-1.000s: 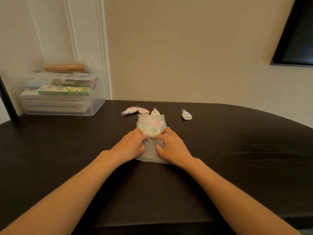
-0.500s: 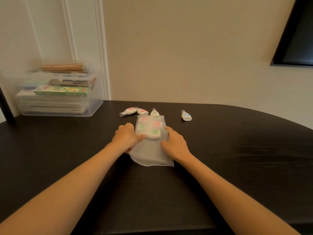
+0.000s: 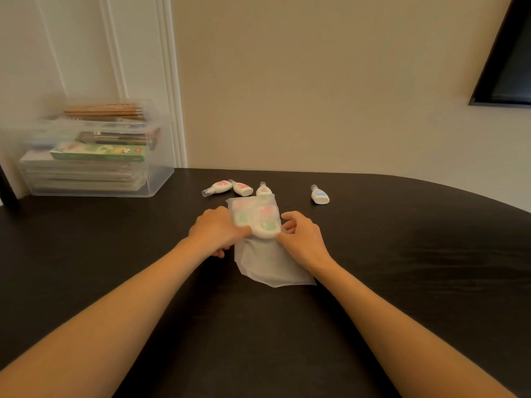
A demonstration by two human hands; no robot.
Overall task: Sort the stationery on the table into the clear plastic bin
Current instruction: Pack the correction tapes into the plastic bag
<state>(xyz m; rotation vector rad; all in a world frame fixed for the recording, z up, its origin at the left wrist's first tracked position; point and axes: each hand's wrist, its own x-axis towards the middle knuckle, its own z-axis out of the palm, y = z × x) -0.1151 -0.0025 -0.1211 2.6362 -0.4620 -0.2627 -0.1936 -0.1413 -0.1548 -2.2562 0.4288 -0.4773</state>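
Observation:
A frosted plastic pouch [image 3: 268, 262] lies on the dark table [image 3: 402, 268] with several small white correction tapes showing through its far half. One tape [image 3: 265, 229] with a green label sticks out at the pouch's middle. My left hand [image 3: 217, 232] grips the pouch's left edge, its fingers curled. My right hand [image 3: 303, 239] pinches the pouch's right side beside that tape. Loose tapes lie beyond: two with pink labels [image 3: 221, 187] [image 3: 242, 188], one white [image 3: 263, 191] and one with a blue label [image 3: 319, 195]. The clear plastic bin [image 3: 159, 179] stands at the far left.
The bin holds stacked booklets, a green box [image 3: 99, 153] and wooden pencils [image 3: 103, 110] on top. A wall runs right behind the table's far edge. A dark frame [image 3: 505, 61] hangs at the upper right. The table curves away on the right.
Both hands have shifted from pressing the pouch's middle to gripping its sides. The near end of the pouch has swung toward the right and lifted a little.

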